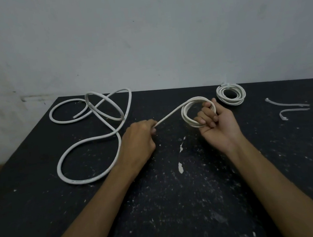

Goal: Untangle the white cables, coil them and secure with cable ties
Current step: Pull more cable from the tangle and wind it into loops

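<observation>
loose cable (pixel 87 143) left, bare table (pixel 183 204) front

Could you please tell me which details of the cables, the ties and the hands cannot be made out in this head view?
- Finished coil: its fastening at the far edge is too small and blurred to identify.
- Part-wound coil: the right hand covers its near side, hiding the turn count.
- Left hand: fingertips curl under, hiding the grip on the loose cable.
- Two cable ties: heads too small to read.

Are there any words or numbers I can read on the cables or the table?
None can be read.
Loose white cable: faint grey marks on its near loop, too small and blurred to read.
Finished coil, cable ties, black table: no writing shows, only white flecks and chips.
</observation>
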